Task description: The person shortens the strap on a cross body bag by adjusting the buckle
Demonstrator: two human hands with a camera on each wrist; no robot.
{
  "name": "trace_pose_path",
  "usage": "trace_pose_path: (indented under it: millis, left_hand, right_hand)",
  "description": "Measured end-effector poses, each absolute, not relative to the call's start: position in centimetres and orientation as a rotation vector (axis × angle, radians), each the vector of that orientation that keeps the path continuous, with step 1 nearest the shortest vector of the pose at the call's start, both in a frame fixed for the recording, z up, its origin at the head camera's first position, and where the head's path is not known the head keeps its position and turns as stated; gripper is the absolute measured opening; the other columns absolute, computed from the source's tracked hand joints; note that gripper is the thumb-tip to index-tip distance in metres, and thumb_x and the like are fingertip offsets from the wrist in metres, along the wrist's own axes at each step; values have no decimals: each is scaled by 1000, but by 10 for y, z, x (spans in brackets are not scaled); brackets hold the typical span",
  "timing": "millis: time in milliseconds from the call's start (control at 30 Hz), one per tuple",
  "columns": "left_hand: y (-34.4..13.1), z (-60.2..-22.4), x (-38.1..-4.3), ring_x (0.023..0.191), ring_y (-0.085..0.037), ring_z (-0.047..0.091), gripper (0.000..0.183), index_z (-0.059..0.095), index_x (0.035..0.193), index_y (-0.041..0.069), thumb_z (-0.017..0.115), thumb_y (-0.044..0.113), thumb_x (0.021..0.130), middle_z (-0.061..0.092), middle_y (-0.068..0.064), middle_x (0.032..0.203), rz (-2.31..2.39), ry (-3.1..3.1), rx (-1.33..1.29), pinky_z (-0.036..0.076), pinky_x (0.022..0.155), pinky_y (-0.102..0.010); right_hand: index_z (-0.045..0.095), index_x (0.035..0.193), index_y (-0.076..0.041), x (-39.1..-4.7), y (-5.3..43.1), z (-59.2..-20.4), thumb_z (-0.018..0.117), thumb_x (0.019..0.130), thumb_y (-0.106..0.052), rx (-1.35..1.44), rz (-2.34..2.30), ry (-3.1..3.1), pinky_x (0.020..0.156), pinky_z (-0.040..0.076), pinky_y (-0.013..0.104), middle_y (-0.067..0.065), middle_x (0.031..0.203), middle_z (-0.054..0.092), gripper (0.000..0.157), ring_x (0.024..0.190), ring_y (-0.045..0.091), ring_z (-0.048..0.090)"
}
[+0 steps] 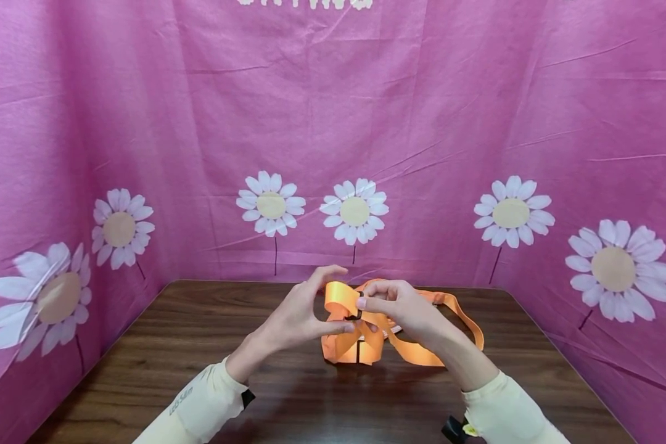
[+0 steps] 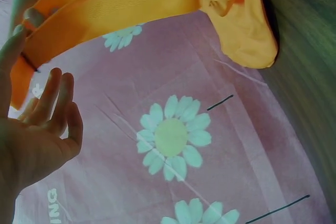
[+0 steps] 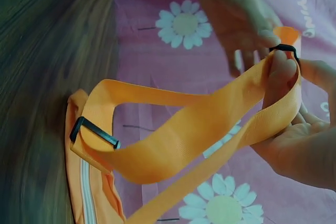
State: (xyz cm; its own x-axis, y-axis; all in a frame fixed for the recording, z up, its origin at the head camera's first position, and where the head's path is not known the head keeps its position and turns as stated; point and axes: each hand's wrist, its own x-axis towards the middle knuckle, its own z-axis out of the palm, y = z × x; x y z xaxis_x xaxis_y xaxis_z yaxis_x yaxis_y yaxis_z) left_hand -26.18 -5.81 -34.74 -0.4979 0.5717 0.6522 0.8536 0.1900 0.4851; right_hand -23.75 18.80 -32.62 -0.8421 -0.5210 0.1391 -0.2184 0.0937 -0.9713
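An orange bag point(image 3: 74, 174) with a pale zipper point(image 3: 87, 190) lies on the table, and its wide orange strap point(image 3: 168, 140) rises in loops. My right hand point(image 1: 411, 311) pinches the strap at a black slider buckle point(image 3: 284, 49), fingers pushed inside the loop. Around the small strap loop point(image 1: 340, 297) above that buckle, my left hand point(image 1: 294, 314) spreads its thumb and fingers. Its thumb point(image 2: 11, 51) is right at the strap by the buckle, while its other fingers stand apart from the strap. A second black buckle point(image 3: 95, 132) sits on the strap beside the bag.
The dark wooden table point(image 1: 189, 345) reaches back to a pink cloth point(image 1: 333, 123) printed with white daisies, which encloses the back and both sides. A strap loop point(image 1: 472, 327) extends to the right over the tabletop.
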Motion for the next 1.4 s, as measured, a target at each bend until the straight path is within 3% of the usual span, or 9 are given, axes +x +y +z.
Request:
trace_pose_path:
  millis: [67, 233, 400, 500, 633, 800, 1100, 1400]
  left_hand:
    - [-58, -349, -263, 104, -8, 62, 82, 48, 142, 17, 93, 33, 76, 63, 11, 121, -1228, -2159, -1333, 51, 91, -31]
    - [-55, -353, -266, 112, -9, 62, 57, 62, 131, 21, 89, 32, 81, 66, 14, 121, -1207, -2119, -1446, 48, 97, -32]
    - [-53, -355, -267, 99, -12, 66, 40, 69, 120, 17, 85, 29, 86, 69, 12, 109, -1166, -2075, -1489, 53, 88, -33]
    - [-55, -355, -266, 98, -11, 66, 42, 70, 123, 14, 85, 29, 86, 70, 9, 107, -1118, -2081, -1474, 52, 87, -34]
    - [-57, -357, -268, 100, -5, 64, 46, 71, 126, 11, 85, 29, 86, 72, 6, 111, -1020, -2091, -1472, 49, 90, -33]
    - [-58, -361, -277, 95, -8, 64, 45, 72, 122, 8, 86, 26, 84, 73, 2, 104, -943, -2075, -1517, 49, 86, -32]
    - [-61, -370, -287, 94, -5, 62, 45, 72, 123, 10, 84, 32, 86, 71, 4, 102, -834, -2150, -1526, 48, 88, -32]
    - [-68, -372, -297, 109, -8, 62, 47, 72, 123, 12, 83, 37, 86, 71, 6, 114, -695, -2196, -1499, 43, 95, -37]
  right_hand:
    - [64, 97, 1, -236, 188, -323, 68, 99, -20, -749, -1871, 2069, 56, 46, 30, 10, 75, 59, 21, 65, 23, 57]
    - [64, 98, 0, -233, 189, -317, 61, 102, -14, -823, -1970, 1856, 64, 50, 35, 12, 84, 60, 15, 70, 25, 59]
    - [65, 94, -3, -231, 192, -311, 57, 101, -10, -867, -2058, 1771, 63, 52, 34, 11, 79, 63, 12, 74, 23, 62]
    - [67, 94, -5, -230, 195, -308, 58, 100, -10, -834, -2085, 1793, 71, 51, 35, 8, 83, 64, 12, 80, 22, 62]
    - [68, 94, -6, -229, 198, -305, 58, 100, -9, -814, -2116, 1793, 69, 51, 34, 6, 86, 65, 12, 82, 21, 61]
    - [67, 98, -3, -230, 202, -305, 53, 102, -10, -887, -2134, 1765, 56, 49, 31, 10, 82, 67, 16, 77, 22, 65]
    - [67, 100, -4, -227, 211, -300, 48, 103, -7, -898, -2231, 1700, 73, 51, 33, 9, 87, 69, 19, 75, 22, 65]
    - [68, 96, -3, -231, 217, -302, 40, 102, -4, -948, -2321, 1575, 71, 50, 30, 8, 83, 68, 29, 71, 21, 60]
